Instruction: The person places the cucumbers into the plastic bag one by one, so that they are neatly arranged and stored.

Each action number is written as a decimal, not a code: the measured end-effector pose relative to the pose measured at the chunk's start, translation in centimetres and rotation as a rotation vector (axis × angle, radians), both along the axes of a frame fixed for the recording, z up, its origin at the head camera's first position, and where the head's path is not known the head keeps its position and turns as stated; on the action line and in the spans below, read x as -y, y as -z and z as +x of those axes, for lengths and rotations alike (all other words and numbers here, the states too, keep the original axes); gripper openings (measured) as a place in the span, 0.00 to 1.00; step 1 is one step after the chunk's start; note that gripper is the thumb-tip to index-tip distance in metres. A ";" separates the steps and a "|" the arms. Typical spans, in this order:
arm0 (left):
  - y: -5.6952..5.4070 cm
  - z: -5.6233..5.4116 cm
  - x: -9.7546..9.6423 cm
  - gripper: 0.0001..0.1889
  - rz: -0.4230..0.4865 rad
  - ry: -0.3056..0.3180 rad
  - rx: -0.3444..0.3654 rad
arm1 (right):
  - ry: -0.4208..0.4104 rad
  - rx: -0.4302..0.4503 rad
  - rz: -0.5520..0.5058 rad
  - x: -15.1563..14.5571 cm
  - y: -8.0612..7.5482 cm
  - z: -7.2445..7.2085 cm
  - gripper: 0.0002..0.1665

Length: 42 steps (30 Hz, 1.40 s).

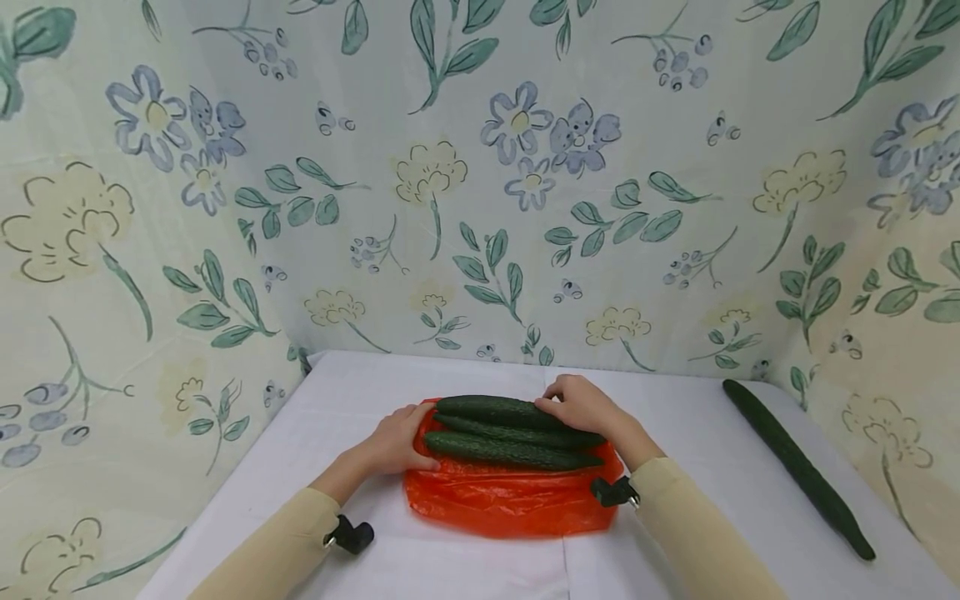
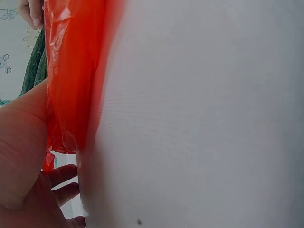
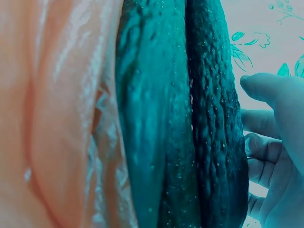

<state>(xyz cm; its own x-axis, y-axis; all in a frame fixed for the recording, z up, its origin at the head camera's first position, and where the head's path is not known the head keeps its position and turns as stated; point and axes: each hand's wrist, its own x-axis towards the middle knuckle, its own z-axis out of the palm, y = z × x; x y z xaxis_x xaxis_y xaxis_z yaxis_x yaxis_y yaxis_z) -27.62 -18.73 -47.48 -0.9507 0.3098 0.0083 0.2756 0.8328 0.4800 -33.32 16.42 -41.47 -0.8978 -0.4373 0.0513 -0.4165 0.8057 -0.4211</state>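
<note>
Three dark green cucumbers lie side by side, lengthwise across a red plastic bag. Bag film shows around both their ends and in front of them. At the left end my left hand rests against the bag, thumb toward the front and fingers toward the back. The left wrist view shows its fingers spread beside the bag. My right hand is over the rearmost cucumber, touching it. In the right wrist view its fingers are loosely bent behind that cucumber, with the thumb apart from it.
A single long cucumber lies slantwise at the right side of the white-covered table. Flower-patterned cloth stands behind the table and along both sides. Each wrist wears a small black camera mount.
</note>
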 end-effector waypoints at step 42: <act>0.2 0.0 0.0 0.53 -0.004 -0.003 0.004 | 0.033 -0.088 -0.325 -5.2 -0.3 2.6 0.12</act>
<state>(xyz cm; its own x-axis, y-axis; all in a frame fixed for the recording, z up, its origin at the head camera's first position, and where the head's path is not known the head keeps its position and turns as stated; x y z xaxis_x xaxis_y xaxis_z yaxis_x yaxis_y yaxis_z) -27.64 -18.77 -47.72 -0.9516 0.3074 0.0037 0.2717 0.8354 0.4778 -30.74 21.67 -41.17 -0.8973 -0.3559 0.2611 -0.4384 0.6490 -0.6218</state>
